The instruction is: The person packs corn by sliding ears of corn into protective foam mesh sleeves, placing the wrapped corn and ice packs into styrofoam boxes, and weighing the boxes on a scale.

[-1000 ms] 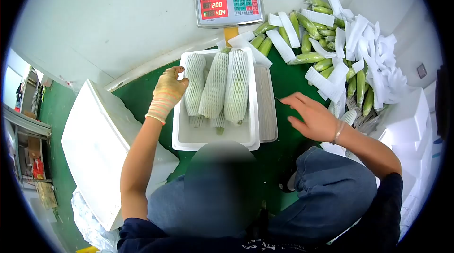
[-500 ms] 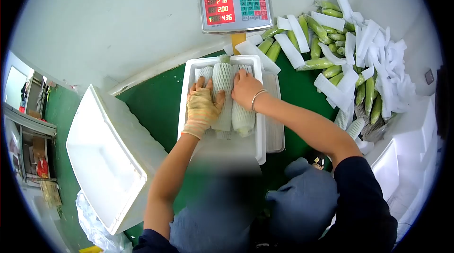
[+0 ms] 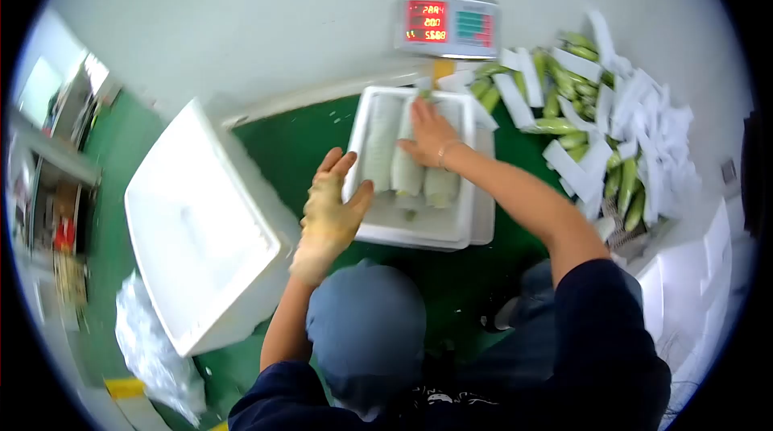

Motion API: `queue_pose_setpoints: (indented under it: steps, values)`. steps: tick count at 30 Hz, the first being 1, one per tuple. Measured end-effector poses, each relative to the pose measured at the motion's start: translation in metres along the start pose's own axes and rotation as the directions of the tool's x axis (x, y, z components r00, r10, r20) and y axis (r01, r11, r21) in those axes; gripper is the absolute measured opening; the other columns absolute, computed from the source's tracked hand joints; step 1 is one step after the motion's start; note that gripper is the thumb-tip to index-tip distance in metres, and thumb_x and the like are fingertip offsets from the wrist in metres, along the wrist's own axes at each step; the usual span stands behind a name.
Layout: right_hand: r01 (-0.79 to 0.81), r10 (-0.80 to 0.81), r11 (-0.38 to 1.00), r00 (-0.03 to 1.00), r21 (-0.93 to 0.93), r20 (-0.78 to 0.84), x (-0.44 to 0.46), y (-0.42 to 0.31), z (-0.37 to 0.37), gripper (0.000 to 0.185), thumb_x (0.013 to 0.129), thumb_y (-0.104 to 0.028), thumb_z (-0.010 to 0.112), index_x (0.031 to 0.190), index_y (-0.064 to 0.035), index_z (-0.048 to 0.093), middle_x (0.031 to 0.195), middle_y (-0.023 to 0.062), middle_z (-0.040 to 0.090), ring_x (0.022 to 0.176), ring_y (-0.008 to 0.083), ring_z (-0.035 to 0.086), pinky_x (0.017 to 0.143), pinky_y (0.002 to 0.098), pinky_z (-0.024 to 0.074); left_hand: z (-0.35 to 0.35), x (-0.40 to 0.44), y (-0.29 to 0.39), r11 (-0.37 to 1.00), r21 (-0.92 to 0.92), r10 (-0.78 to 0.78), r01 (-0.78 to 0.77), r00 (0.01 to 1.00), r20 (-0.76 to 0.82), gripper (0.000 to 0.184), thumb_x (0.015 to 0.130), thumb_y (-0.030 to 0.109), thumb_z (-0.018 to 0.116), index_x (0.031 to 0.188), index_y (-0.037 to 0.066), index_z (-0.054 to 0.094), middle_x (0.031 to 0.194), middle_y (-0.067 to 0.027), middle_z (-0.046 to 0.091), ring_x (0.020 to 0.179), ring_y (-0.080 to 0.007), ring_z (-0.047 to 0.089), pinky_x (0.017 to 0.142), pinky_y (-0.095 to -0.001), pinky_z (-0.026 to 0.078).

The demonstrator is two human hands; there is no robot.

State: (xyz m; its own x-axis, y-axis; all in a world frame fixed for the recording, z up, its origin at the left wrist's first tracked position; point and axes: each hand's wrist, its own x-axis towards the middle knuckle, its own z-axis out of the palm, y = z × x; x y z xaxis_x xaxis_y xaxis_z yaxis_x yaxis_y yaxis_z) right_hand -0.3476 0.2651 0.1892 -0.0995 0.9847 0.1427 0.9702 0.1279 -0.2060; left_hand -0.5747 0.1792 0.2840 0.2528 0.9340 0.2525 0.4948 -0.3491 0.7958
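A white foam box (image 3: 465, 225) stands on the scale platform (image 3: 484, 217). Inside lie several long green vegetables in white foam net sleeves (image 3: 408, 173), side by side; blur hides their exact kind. My bare right hand (image 3: 431, 134) rests on the sleeved vegetables near the far end, fingers stretched out and thumb apart. Just outside the box's left wall is my left hand (image 3: 332, 209), in a pale yellowish glove. Its fingers and thumb are spread, with nothing in them.
The scale display (image 3: 448, 26) glows red behind the box. At the right lies a heap of long green vegetables (image 3: 551, 126) with white foam sleeves (image 3: 640, 125). Another white foam box (image 3: 197, 230) leans on its side at the left, beside a clear plastic bag (image 3: 157, 350).
My left hand has lifted off the sleeved vegetables and moved left, out of the box. My right hand still lies on them, fingers straighter. The view has shifted and the display digits differ.
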Motion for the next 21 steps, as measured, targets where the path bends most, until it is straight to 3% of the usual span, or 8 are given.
queue_pose_setpoints:
  steps: [1, 3, 4, 9, 13, 16, 18, 21]
  values:
    - [-0.027, 0.021, 0.997, 0.997, -0.07, -0.079, 0.002, -0.007, 0.019, 0.075, 0.087, -0.044, 0.049, 0.136, 0.0088, 0.027, 0.145, 0.0247, 0.021, 0.135, 0.0364, 0.022, 0.111, 0.0418, 0.0188, -0.028, -0.021, -0.005, 0.96, -0.275, 0.007, -0.043, 0.991, -0.131, 0.048, 0.078, 0.005, 0.066, 0.123, 0.0, 0.049, 0.128, -0.02, 0.048, 0.12, -0.0273, 0.048, 0.099, -0.0368, 0.041]
    - [-0.083, 0.065, 0.983, 0.992, 0.166, 0.111, 0.014, -0.01, 0.034, 0.077, 0.082, -0.043, 0.053, 0.132, 0.0118, 0.032, 0.139, 0.0279, 0.032, 0.132, 0.0372, 0.028, 0.111, 0.0405, 0.0198, -0.111, -0.058, -0.003, 0.965, 0.226, 0.188, -0.134, 0.954, -0.234, 0.045, 0.077, -0.007, 0.063, 0.12, -0.001, 0.05, 0.119, -0.0159, 0.055, 0.113, -0.0228, 0.053, 0.097, -0.0323, 0.042]
    - [-0.086, 0.043, 0.982, 0.968, 0.169, 0.246, 0.016, -0.018, 0.01, 0.075, 0.082, -0.042, 0.054, 0.13, 0.0123, 0.035, 0.136, 0.029, 0.035, 0.13, 0.0383, 0.032, 0.111, 0.0399, 0.0214, -0.144, -0.075, -0.001, 0.977, 0.208, 0.1, -0.034, 0.943, -0.317, 0.045, 0.077, -0.005, 0.064, 0.12, -0.001, 0.05, 0.116, -0.0152, 0.057, 0.111, -0.0227, 0.055, 0.095, -0.032, 0.043]
    - [-0.029, 0.029, 0.999, 1.0, -0.035, 0.002, 0.01, -0.016, 0.023, 0.071, 0.086, -0.044, 0.052, 0.135, 0.0042, 0.034, 0.142, 0.0246, 0.029, 0.131, 0.0388, 0.027, 0.108, 0.0453, 0.0223, -0.272, -0.103, -0.089, 0.789, 0.44, -0.117, 0.429, 0.808, -0.577, 0.037, 0.082, 0.013, 0.064, 0.116, 0.001, 0.055, 0.112, -0.0122, 0.061, 0.106, -0.0236, 0.058, 0.09, -0.0311, 0.045]
    - [0.122, -0.11, 0.992, 0.959, 0.03, -0.262, -0.014, -0.024, -0.006, 0.055, 0.088, -0.027, 0.055, 0.132, 0.0009, 0.038, 0.14, 0.0212, 0.033, 0.129, 0.0356, 0.031, 0.108, 0.0431, 0.0213, -0.298, -0.065, -0.198, 0.566, 0.557, -0.587, 0.608, 0.772, -0.246, 0.047, 0.084, 0.033, 0.058, 0.121, 0.004, 0.053, 0.127, -0.0078, 0.054, 0.116, -0.0262, 0.051, 0.096, -0.0329, 0.042]
    - [0.129, -0.09, 0.949, 0.985, 0.286, -0.145, -0.042, -0.044, -0.054, 0.043, 0.086, -0.01, 0.056, 0.125, 0.0012, 0.042, 0.131, 0.0172, 0.042, 0.123, 0.0302, 0.039, 0.104, 0.037, 0.0282, -0.279, -0.022, -0.285, 0.373, 0.754, -0.707, 0.541, 0.692, -0.147, 0.051, 0.078, 0.033, 0.06, 0.119, 0.005, 0.053, 0.122, -0.0118, 0.054, 0.117, -0.0266, 0.05, 0.095, -0.0348, 0.042]
    - [0.057, -0.041, 0.956, 0.997, 0.287, -0.06, -0.049, -0.037, -0.068, 0.038, 0.085, -0.005, 0.055, 0.121, -0.0001, 0.046, 0.123, 0.0138, 0.048, 0.112, 0.0262, 0.048, 0.097, 0.0334, 0.0351, -0.269, 0.012, -0.321, 0.278, 0.761, -0.823, 0.586, 0.554, -0.126, 0.071, 0.078, 0.037, 0.059, 0.138, 0.009, 0.035, 0.142, -0.0108, 0.036, 0.129, -0.0273, 0.036, 0.104, -0.0359, 0.035]
    - [-0.119, 0.101, 0.95, 0.992, 0.288, 0.075, -0.056, -0.015, -0.081, 0.027, 0.083, -0.001, 0.054, 0.11, -0.002, 0.052, 0.106, 0.0093, 0.056, 0.091, 0.0205, 0.055, 0.082, 0.0298, 0.0426, -0.252, 0.057, -0.382, 0.404, 0.825, -0.551, 0.394, 0.825, -0.124, 0.076, 0.068, 0.03, 0.069, 0.134, 0.008, 0.038, 0.126, -0.0115, 0.046, 0.121, -0.0274, 0.042, 0.102, -0.0385, 0.037]
